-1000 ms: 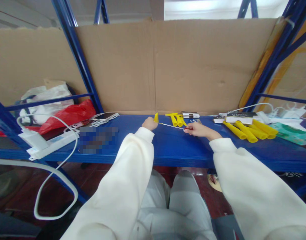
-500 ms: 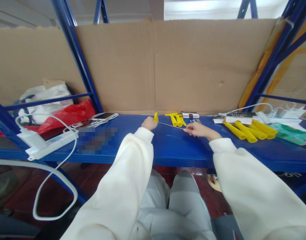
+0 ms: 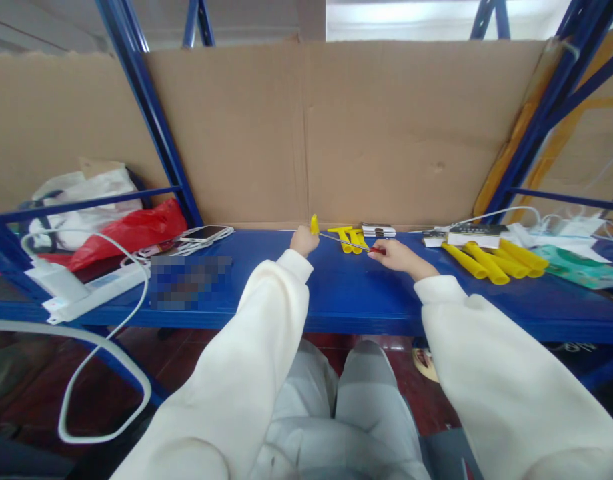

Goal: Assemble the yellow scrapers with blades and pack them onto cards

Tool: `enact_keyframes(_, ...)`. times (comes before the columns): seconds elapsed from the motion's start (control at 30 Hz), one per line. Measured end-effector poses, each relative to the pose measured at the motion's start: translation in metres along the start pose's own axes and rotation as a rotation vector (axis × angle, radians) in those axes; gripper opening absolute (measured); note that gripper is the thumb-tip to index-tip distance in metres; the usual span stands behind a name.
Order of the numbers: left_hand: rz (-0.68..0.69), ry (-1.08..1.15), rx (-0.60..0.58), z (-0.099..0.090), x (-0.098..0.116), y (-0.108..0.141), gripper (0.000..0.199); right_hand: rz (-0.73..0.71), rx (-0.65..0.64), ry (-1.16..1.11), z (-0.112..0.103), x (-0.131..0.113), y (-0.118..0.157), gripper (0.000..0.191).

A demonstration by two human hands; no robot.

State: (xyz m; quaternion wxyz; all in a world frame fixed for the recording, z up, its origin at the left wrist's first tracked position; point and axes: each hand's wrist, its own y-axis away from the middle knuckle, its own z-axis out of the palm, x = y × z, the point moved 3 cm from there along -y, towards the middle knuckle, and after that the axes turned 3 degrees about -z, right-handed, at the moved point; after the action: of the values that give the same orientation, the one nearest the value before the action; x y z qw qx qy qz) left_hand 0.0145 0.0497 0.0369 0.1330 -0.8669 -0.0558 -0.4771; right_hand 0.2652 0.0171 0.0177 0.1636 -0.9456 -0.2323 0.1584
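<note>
My left hand [image 3: 304,241] is closed around a small yellow part [image 3: 314,225], whose top sticks up above the fingers. My right hand [image 3: 392,255] grips the red handle of a screwdriver [image 3: 343,241]. Its thin metal shaft runs left, and the tip reaches the yellow part; the exact contact is too small to make out. Behind the shaft, several yellow pieces [image 3: 345,240] lie on the blue shelf [image 3: 356,300].
Several yellow tubes [image 3: 491,265] lie at the right, by a green packet [image 3: 579,265] and white cables. A phone [image 3: 206,233], a red bag [image 3: 131,233] and a white power strip [image 3: 96,290] are at the left. Cardboard [image 3: 411,133] stands behind.
The yellow part in my left hand has tipped more upright. More of the screwdriver's red handle shows at my right hand. The whole view has shifted slightly.
</note>
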Motion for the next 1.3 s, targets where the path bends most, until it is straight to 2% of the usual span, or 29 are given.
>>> enact_keyframes(0.1, -0.053, 0.072, -0.041, 0.001, 0.002, 0.002, 0.012, 0.035, -0.037, -0.010, 0.000, 0.000, 0.000, 0.019)
enact_keyframes(0.23, -0.158, 0.336, -0.197, -0.001, 0.004, 0.013, 0.007, 0.054, -0.050, -0.053, 0.003, 0.003, -0.002, 0.012)
enact_keyframes(0.33, -0.236, 0.461, -0.317, -0.004, 0.002, 0.022, 0.016, 0.069, -0.044, -0.064, 0.006, 0.008, -0.002, 0.013)
enact_keyframes(0.4, -0.235, 0.524, -0.355, -0.005, -0.001, 0.025, 0.018, 0.073, -0.023, -0.051, 0.007, 0.011, -0.001, 0.015)
enact_keyframes(0.53, -0.174, 0.499, -0.350, -0.004, -0.006, 0.023, 0.017, 0.047, 0.011, -0.017, 0.005, 0.012, -0.001, 0.012)
enact_keyframes(0.67, -0.146, 0.412, -0.320, -0.003, -0.010, 0.021, 0.019, 0.035, -0.013, -0.015, 0.005, 0.014, 0.000, 0.014)
enact_keyframes(0.77, -0.125, 0.463, -0.267, -0.003, -0.009, 0.024, 0.022, -0.017, -0.034, -0.055, 0.004, 0.012, 0.000, 0.017)
enact_keyframes(0.9, -0.097, 0.565, -0.316, 0.001, -0.002, 0.032, 0.025, -0.029, -0.009, -0.085, 0.002, 0.007, -0.001, 0.022)
enact_keyframes(1.1, -0.197, 0.527, -0.311, 0.007, -0.006, 0.033, 0.024, -0.031, -0.030, -0.072, 0.001, 0.004, -0.001, 0.018)
enact_keyframes(1.3, -0.223, 0.476, -0.305, 0.006, -0.010, 0.030, 0.022, -0.048, -0.036, -0.034, 0.003, 0.008, -0.001, 0.017)
